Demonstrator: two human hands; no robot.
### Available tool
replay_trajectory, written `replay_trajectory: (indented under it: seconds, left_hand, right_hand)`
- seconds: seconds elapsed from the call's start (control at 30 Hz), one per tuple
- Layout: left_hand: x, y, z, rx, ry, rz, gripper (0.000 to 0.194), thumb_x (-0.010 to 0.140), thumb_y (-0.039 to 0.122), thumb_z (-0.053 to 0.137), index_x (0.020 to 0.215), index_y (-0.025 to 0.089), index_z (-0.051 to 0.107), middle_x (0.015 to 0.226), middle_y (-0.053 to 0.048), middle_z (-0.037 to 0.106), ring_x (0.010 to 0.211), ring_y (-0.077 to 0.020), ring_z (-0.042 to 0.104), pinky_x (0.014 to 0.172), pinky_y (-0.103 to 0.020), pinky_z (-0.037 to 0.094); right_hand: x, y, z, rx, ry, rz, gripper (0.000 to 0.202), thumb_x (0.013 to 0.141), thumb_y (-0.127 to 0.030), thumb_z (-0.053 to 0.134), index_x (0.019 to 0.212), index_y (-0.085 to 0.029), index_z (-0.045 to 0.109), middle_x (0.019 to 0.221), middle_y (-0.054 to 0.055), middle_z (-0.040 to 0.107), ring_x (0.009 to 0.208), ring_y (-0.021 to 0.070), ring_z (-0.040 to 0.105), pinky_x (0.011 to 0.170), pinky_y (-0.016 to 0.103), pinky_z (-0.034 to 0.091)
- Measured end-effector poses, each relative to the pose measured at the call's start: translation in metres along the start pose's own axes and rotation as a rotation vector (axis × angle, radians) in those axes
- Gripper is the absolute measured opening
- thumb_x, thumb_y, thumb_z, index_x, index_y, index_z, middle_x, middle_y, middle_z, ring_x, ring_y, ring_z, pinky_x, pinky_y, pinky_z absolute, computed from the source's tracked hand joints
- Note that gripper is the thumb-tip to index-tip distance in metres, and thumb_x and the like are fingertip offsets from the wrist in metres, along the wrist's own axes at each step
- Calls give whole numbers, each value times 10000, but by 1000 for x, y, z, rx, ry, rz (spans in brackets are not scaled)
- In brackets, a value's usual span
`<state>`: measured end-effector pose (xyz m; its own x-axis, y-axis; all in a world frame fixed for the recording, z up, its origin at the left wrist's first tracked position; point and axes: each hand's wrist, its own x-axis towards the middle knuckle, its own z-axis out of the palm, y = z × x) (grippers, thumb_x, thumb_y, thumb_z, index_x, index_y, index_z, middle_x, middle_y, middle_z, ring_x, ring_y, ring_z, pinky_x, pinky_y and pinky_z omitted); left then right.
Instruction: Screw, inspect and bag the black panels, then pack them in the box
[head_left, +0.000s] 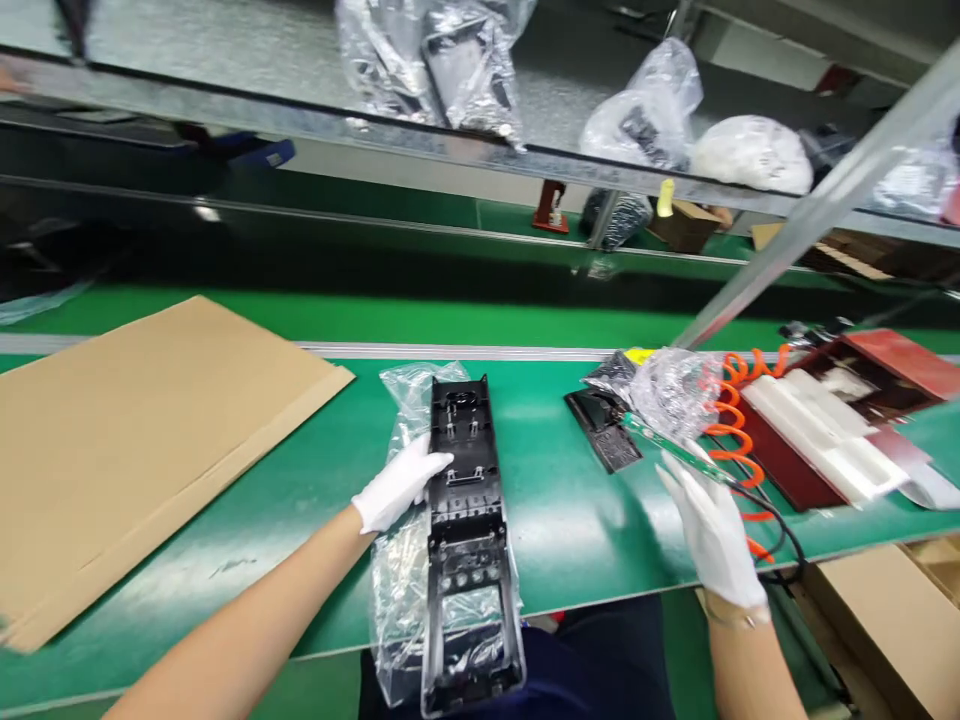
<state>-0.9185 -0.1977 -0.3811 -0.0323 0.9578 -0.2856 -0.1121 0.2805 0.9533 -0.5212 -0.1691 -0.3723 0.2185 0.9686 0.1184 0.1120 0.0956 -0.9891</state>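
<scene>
A long black plastic housing [466, 500], with a rectangular window at its near end, lies lengthwise over a clear plastic bag [405, 575] and overhangs the table's front edge. My left hand [405, 482], white-gloved, is closed on the housing's left side, thumb over the top. To the right, my gloved right hand [712, 530] is at a slim green-handled tool [671, 445] with a dark cable. Its fingers look stretched out and slightly apart beside the handle; blur hides whether they touch it. The tool's tip is over a flat black piece [606, 430].
A cardboard sheet [150, 430] covers the left side. An orange coiled hose [731, 420], crumpled clear plastic [675, 385] and a red box with white foam [825, 435] crowd the right. A slanted metal post [810, 215] rises there. A shelf [300, 120] with bagged parts spans above.
</scene>
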Motion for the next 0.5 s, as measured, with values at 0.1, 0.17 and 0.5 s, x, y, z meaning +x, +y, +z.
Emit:
replay_trajectory:
  seconds: [0.1, 0.17, 0.5]
  left_hand:
    - [2, 0, -2, -178, 32, 105, 550, 733, 432, 830, 1204, 190, 681, 1208, -108, 759, 1136, -306, 701, 938, -387, 595]
    - [4, -1, -4, -270, 46, 189, 592, 752, 432, 827, 1272, 199, 667, 1325, -119, 727, 1233, -325, 674, 1000, -411, 583]
    - [-1, -5, -10, -228, 234, 335, 682, 882, 602, 724, 1417, 208, 569, 1089, -112, 762, 632, -173, 668, 444, -261, 478]
  right_hand:
    - [-34, 13, 3, -77, -103, 356, 877, 719, -690, 775, 1391, -174, 549, 1365, 156, 628, 1068, 193, 723, 814, 271, 643]
    - [-60, 22, 17, -185, -256, 568, 1040, 604, -834, 749, 1314, -94, 575, 1133, 211, 694, 718, 203, 680, 571, 320, 579]
    - [-85, -3, 88, -288, -317, 394, 761, 823, -668, 626, 1426, -204, 609, 918, 62, 689, 616, 125, 557, 514, 244, 490]
